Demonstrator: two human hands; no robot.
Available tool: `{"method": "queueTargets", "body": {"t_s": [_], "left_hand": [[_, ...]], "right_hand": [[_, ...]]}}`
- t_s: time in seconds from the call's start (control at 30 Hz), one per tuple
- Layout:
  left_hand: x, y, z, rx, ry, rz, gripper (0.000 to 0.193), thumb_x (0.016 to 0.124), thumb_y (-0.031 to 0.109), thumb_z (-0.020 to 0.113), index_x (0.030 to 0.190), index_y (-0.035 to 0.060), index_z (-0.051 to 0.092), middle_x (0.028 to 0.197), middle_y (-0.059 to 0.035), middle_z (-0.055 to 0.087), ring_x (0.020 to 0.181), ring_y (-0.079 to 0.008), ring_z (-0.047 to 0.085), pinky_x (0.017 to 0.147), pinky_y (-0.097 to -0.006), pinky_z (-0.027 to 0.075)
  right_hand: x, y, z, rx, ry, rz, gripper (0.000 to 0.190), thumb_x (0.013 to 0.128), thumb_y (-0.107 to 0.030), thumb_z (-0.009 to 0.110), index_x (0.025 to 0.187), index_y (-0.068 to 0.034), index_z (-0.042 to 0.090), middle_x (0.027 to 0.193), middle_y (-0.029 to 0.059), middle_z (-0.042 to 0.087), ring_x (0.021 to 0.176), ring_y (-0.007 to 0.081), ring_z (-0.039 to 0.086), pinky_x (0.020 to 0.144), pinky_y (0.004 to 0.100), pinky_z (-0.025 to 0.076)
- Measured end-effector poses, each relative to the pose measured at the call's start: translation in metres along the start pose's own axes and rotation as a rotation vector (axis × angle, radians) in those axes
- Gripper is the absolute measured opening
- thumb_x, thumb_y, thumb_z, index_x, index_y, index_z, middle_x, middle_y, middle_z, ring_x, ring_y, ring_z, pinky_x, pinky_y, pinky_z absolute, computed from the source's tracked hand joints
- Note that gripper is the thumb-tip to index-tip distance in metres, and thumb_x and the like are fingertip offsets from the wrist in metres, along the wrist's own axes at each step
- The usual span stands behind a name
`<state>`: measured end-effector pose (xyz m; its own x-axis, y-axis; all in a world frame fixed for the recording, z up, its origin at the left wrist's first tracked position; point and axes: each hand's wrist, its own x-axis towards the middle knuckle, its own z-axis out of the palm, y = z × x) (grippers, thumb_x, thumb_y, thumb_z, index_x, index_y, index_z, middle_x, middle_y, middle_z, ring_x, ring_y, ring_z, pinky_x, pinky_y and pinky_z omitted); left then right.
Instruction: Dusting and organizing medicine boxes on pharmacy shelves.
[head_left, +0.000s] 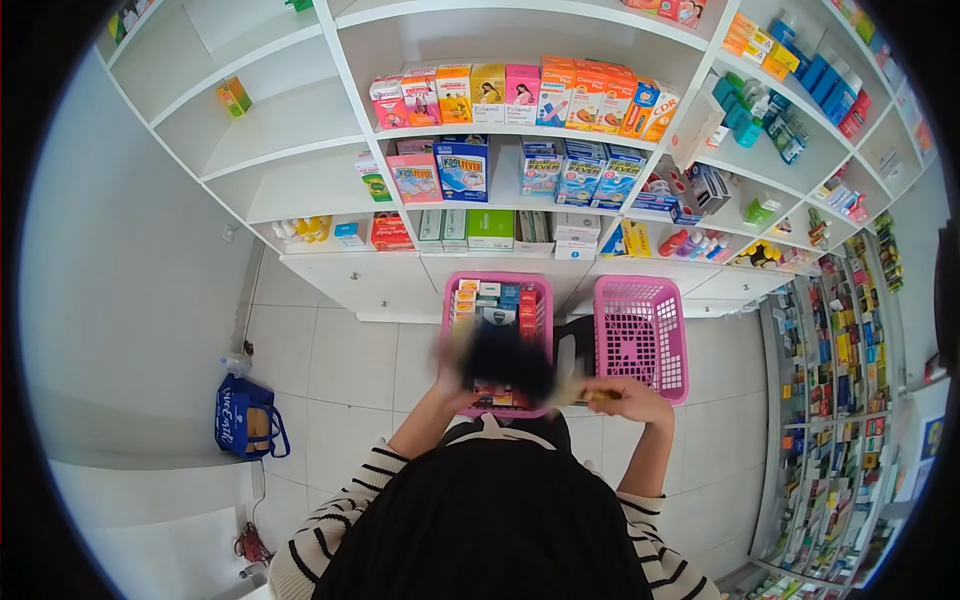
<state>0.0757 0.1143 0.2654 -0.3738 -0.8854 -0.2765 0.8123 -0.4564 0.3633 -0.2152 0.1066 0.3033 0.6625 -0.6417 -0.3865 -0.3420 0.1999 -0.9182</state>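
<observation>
My right hand (634, 401) is shut on the yellowish handle of a dark, bushy duster (510, 367), its head badly blurred. The duster's head hangs over a pink plastic basket (547, 300) full of small medicine boxes (527, 311) and hides the middle of them. At the basket's near left side is my left hand (452, 382), also blurred; whether it grips the rim or a box cannot be told. To the right stands a second pink basket (679, 345) of open lattice, with no goods visible inside.
White shelves (525, 131) ahead carry vitamin boxes (487, 94) and cooling-patch boxes (461, 172). Cabinet drawers (360, 277) lie below them. A blue bag (240, 420) and a red cable (253, 544) are on the left. A stocked display rack (832, 420) runs along the right.
</observation>
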Motion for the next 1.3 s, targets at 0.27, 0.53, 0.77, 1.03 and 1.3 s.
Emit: {"method": "queueTargets", "body": {"t_s": [0.27, 0.53, 0.77, 1.03, 1.3], "left_hand": [[0.025, -0.006, -0.043, 0.055, -0.076, -0.025, 0.055, 0.091, 0.045, 0.033, 0.123, 0.0016, 0.041, 0.115, -0.0132, 0.053, 0.108, -0.0233, 0.051, 0.094, -0.0403, 0.041], [0.005, -0.005, -0.001, 0.121, 0.025, 0.003, 0.054, 0.09, 0.044, 0.039, 0.127, 0.0044, 0.038, 0.119, -0.0142, 0.052, 0.106, -0.0267, 0.054, 0.093, -0.0424, 0.042], [0.008, -0.007, 0.001, 0.033, -0.004, -0.045, 0.051, 0.089, 0.044, 0.044, 0.123, 0.0062, 0.042, 0.11, -0.0101, 0.056, 0.1, -0.024, 0.056, 0.089, -0.0398, 0.045], [0.007, -0.003, -0.042, -0.109, -0.237, -0.165, 0.05, 0.089, 0.044, 0.041, 0.122, 0.0055, 0.043, 0.111, -0.0137, 0.055, 0.099, -0.0245, 0.056, 0.09, -0.042, 0.044], [0.001, -0.012, -0.012, 0.041, -0.051, 0.084, 0.051, 0.09, 0.041, 0.044, 0.125, 0.0044, 0.04, 0.116, -0.0128, 0.053, 0.105, -0.0229, 0.054, 0.092, -0.0364, 0.043]], "right_hand": [[-0.004, -0.013, -0.003, -0.139, -0.088, -0.112, 0.034, 0.082, -0.005, 0.058, 0.116, -0.005, 0.054, 0.091, -0.0009, 0.058, 0.081, 0.008, 0.051, 0.072, 0.0211, 0.042], [0.0, 0.011, -0.005, 0.007, 0.119, -0.123, 0.032, 0.081, -0.005, 0.059, 0.113, -0.004, 0.054, 0.088, 0.0006, 0.058, 0.079, 0.0082, 0.051, 0.072, 0.0214, 0.042], [0.002, 0.0, 0.001, 0.003, 0.274, -0.176, 0.034, 0.08, -0.006, 0.061, 0.114, -0.007, 0.056, 0.092, 0.0021, 0.06, 0.083, 0.0092, 0.053, 0.075, 0.0224, 0.042], [-0.002, 0.004, -0.004, 0.211, 0.072, 0.031, 0.035, 0.081, -0.003, 0.059, 0.115, -0.005, 0.055, 0.092, -0.0009, 0.057, 0.082, 0.0067, 0.05, 0.073, 0.0203, 0.041], [-0.005, 0.006, -0.001, 0.113, 0.07, -0.065, 0.037, 0.08, -0.003, 0.06, 0.116, -0.005, 0.054, 0.089, -0.0001, 0.058, 0.083, 0.0073, 0.05, 0.075, 0.021, 0.041]]}}
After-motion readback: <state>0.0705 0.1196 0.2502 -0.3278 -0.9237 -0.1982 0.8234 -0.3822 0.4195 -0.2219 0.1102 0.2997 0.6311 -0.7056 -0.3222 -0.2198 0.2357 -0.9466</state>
